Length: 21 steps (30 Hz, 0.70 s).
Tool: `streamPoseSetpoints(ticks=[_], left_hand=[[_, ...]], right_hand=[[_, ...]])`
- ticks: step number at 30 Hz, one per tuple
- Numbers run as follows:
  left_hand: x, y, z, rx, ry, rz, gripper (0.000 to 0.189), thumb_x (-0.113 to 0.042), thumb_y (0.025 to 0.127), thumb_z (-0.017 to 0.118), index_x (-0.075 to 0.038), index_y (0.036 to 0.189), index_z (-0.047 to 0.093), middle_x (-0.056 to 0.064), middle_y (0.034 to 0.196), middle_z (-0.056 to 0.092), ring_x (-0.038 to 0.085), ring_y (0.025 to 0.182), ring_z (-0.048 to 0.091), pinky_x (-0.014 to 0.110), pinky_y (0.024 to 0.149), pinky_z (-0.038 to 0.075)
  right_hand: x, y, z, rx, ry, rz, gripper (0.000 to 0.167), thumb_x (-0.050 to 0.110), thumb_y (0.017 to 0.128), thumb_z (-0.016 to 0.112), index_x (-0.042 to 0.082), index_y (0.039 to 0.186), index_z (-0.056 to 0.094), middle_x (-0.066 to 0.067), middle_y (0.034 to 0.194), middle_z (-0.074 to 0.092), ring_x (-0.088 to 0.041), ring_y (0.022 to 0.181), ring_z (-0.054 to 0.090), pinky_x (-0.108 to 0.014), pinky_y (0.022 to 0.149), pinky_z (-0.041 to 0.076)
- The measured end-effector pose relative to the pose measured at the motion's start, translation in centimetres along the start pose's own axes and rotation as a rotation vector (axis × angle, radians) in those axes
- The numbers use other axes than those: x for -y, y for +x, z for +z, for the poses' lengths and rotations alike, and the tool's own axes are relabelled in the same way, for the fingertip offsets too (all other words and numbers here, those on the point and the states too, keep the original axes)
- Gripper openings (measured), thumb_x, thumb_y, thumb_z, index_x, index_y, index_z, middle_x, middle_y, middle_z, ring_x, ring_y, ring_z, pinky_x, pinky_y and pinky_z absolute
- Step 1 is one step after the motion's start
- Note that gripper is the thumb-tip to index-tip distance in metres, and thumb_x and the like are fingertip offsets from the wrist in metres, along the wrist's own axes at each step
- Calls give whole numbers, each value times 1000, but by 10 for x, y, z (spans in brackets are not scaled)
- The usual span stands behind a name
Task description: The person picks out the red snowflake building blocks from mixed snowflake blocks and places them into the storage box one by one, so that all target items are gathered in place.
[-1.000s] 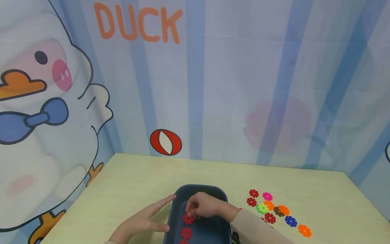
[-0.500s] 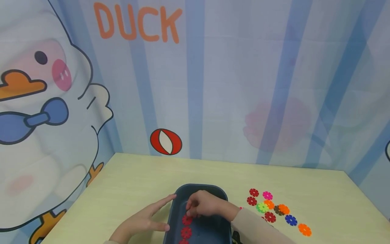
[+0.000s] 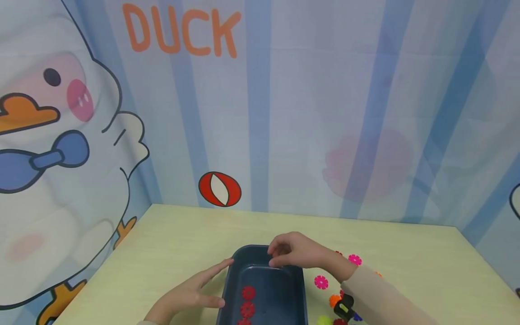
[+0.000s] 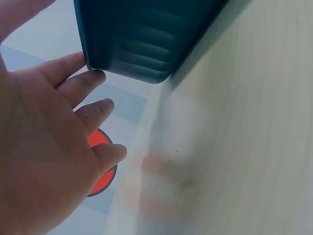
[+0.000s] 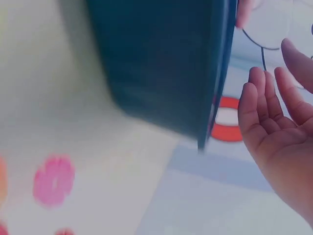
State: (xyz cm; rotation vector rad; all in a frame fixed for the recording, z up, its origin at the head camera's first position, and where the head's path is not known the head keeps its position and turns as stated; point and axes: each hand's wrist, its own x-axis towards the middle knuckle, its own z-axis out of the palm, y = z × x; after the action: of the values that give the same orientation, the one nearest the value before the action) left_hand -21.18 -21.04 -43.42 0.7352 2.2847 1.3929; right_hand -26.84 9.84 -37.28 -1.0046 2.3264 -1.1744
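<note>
A dark blue rectangular tray (image 3: 280, 293) stands on the table. Along its left side, three red flower-shaped plastic discs (image 3: 248, 292) form a column, the nearest cut off by the frame edge. My left hand (image 3: 184, 295) touches the tray's left rim with its fingers spread; the left wrist view shows fingertips (image 4: 95, 76) at the rim. Over the tray's far right corner hovers my right hand (image 3: 298, 250), its fingers loosely bent. In the right wrist view nothing shows between the fingers of that hand (image 5: 283, 132).
Right of the tray lie loose discs, among them a pink disc (image 3: 321, 282), an orange disc (image 3: 334, 300) and a yellow-green disc (image 3: 324, 320). My right sleeve (image 3: 382, 293) covers part of them. A black wrist camera (image 3: 344, 308) hangs beneath that forearm. A printed curtain (image 3: 300, 113) rises behind the table.
My right hand adjusted the farthest red disc slightly left into line, released it, and moved up and right to the tray's far corner. My left hand stays at the rim.
</note>
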Motion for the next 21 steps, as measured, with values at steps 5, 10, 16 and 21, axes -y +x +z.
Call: streamPoseSetpoints(ticks=[5,10,16,21], left_hand=[[0,0,0,-8,4,-9,80,-41,87,68,-16,153,29,15,156,27,42,142,21,71,105,23],[0,0,-1,-9,9,7,80,-40,88,68,-16,153,29,15,156,27,42,142,21,72,105,22],[1,0,-1,-7,5,-2,81,-42,87,68,-16,153,29,16,156,27,43,142,21,72,105,22],[2,1,0,-5,-14,-23,82,-44,86,68,-17,153,29,16,156,27,43,142,20,73,104,23]], right_hand=[[-7,-18,-21,-43,-39,-1,28,20,88,72,-1,105,65,-2,94,66,-16,87,63,-25,79,53],[-22,-33,-41,-98,-76,45,27,24,88,71,5,106,65,-3,94,64,-20,87,60,-27,79,53],[-51,-45,-58,-205,-137,105,30,25,87,72,5,108,64,-3,95,62,-19,85,57,-28,71,52],[-74,-53,-65,-278,-180,135,32,24,87,72,1,108,63,-3,93,63,-18,84,57,-25,69,53]])
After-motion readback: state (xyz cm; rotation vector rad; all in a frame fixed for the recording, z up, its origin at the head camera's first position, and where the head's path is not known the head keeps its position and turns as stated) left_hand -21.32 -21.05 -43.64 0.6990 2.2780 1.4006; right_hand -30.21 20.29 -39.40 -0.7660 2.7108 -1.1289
